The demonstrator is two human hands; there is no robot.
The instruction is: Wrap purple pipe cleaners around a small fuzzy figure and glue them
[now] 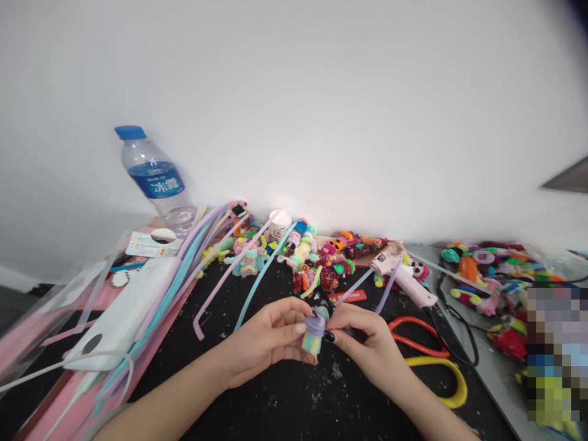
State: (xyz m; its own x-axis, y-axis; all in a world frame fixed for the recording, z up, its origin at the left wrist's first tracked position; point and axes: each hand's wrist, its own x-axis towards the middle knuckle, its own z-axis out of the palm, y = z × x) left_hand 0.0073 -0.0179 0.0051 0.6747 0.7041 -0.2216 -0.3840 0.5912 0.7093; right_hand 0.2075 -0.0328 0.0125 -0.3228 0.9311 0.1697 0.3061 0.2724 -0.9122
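My left hand (275, 337) is closed round a small pipe-cleaner piece (314, 334), purple coils above and pale yellow and green stripes below, held above the black table top. At its right side my right hand (365, 340) pinches with thumb and index finger, touching the coils. A pale lavender pipe cleaner (354, 286) runs from behind the right fingers up towards the glue gun; its lower end is hidden by the hand. Beyond the hands lie a pink pipe cleaner (229, 282) and a light blue one (264, 278).
A pink hot glue gun (404, 275) lies behind my right hand, its black cord to the right. Scissors with red and yellow handles (452, 383) lie nearby. Colourful pipe-cleaner figures (331, 269) line the wall. At left are pipe-cleaner bundles (169, 306) and a water bottle (156, 177).
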